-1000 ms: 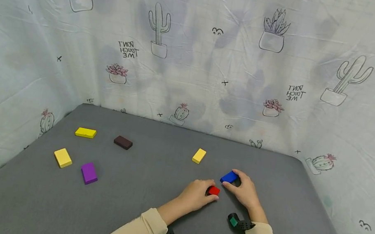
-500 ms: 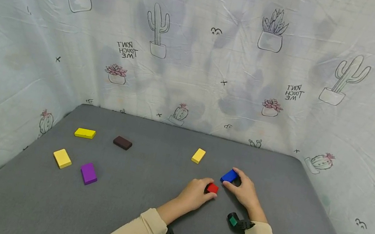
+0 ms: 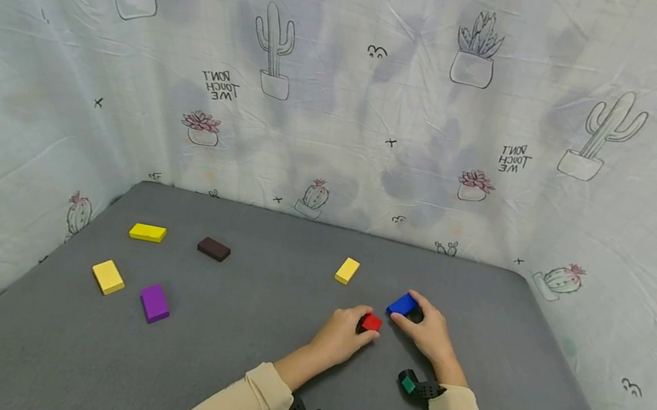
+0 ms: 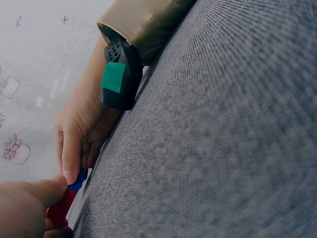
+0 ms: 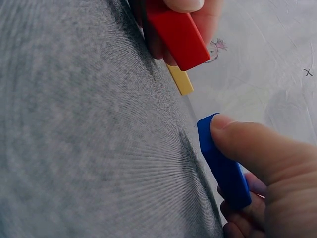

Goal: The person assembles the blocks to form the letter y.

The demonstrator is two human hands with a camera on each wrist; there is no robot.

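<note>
In the head view my left hand [image 3: 340, 335] grips a red block [image 3: 371, 322] between thumb and fingers, low over the grey cloth. To its right, my right hand [image 3: 431, 332] pinches a blue block [image 3: 402, 304] by its edges. A small gap separates the two blocks. Seen from the right wrist, the red block [image 5: 184, 37] is above and the blue block [image 5: 223, 163] is held between thumb and curled fingers. From the left wrist, the red block [image 4: 60, 208] overlaps the blue block [image 4: 77, 182] in line of sight.
A yellow block [image 3: 347, 270] lies just beyond the hands. At the left are a dark brown block [image 3: 214, 248], a bright yellow block [image 3: 147, 232], another yellow block [image 3: 108, 277] and a purple block [image 3: 155, 303]. A printed curtain [image 3: 329, 124] encloses the grey table [image 3: 247, 367].
My left hand has moved slightly left and away from me with the red block, widening the gap to the blue block. The right hand has stayed nearly still.
</note>
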